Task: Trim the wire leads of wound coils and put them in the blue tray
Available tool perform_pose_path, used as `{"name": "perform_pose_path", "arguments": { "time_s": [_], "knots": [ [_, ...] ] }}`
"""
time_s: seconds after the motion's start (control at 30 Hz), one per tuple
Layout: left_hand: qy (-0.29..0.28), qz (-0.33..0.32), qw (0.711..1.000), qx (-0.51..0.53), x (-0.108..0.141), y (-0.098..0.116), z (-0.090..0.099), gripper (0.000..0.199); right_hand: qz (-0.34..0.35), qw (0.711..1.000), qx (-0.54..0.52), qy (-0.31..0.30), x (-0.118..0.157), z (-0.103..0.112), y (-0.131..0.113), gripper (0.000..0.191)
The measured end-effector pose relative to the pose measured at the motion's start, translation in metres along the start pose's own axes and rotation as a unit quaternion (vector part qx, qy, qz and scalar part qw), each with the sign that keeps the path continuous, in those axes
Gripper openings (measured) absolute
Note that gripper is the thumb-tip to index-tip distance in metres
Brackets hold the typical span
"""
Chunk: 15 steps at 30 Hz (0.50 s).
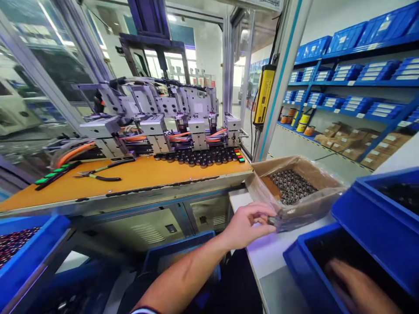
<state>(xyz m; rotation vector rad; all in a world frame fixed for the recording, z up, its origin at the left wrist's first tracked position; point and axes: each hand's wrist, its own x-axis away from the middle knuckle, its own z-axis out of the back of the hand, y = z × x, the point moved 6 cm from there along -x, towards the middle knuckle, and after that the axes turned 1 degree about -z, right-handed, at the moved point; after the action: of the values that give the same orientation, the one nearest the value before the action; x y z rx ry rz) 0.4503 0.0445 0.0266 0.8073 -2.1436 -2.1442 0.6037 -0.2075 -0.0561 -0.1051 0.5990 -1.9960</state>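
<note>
Pinching a small metallic part (271, 220) between thumb and fingertips, your left hand (250, 226) is just beside the film-lined carton (278, 163). Suggest light, even pressure on the part's sides, clear of the loose film (301, 218), which could snag it. Your right hand (355, 281) is inside the lower blue bin (303, 270); best to feel for one piece, settle the grip, and clear the rim when lifting. Farther out: metallic pieces (293, 185) heaped in the carton; black round parts (203, 158) massed on the orange worktop (153, 174), pliers (109, 179) apart from them.

Unclear: right fingers blurred, so cannot tell whether spread, closed or gripping; bin contents dark; the pinched part's far end lost against the film.
</note>
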Motion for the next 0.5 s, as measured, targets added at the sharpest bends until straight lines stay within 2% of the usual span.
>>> {"name": "perform_pose_path", "arguments": {
  "time_s": [0.03, 0.1, 0.2, 0.27, 0.33, 0.4, 0.5],
  "knots": [
    [0.015, 0.001, 0.999, 0.040, 0.016, 0.003, 0.005, 0.026, 0.023, 1.000, -0.003, 0.010, -0.005, 0.007, -0.012, 0.019],
    [0.029, 0.009, 0.997, 0.064, 0.040, 0.009, 0.009, 0.030, 0.108, 0.990, 0.009, 0.091, -0.017, 0.033, -0.044, 0.015],
    [0.020, 0.006, 0.998, 0.058, 0.060, 0.022, 0.006, 0.033, 0.125, 0.978, 0.012, 0.165, -0.036, 0.064, -0.086, 0.011],
    [0.013, 0.001, 0.999, 0.046, 0.067, 0.030, 0.002, 0.032, 0.130, 0.973, -0.002, 0.191, -0.043, 0.075, -0.121, 0.007],
    [0.016, 0.006, 0.999, 0.044, 0.073, 0.034, -0.001, 0.032, 0.153, 0.968, -0.031, 0.198, -0.040, 0.077, -0.158, 0.004],
    [0.017, 0.026, 0.997, 0.069, 0.080, 0.033, -0.004, 0.032, 0.195, 0.959, -0.088, 0.184, -0.030, 0.069, -0.192, 0.006],
    [0.002, 0.078, 0.985, 0.155, 0.091, 0.023, -0.012, 0.032, 0.245, 0.947, -0.148, 0.146, -0.012, 0.049, -0.222, 0.014]
  ]
}}
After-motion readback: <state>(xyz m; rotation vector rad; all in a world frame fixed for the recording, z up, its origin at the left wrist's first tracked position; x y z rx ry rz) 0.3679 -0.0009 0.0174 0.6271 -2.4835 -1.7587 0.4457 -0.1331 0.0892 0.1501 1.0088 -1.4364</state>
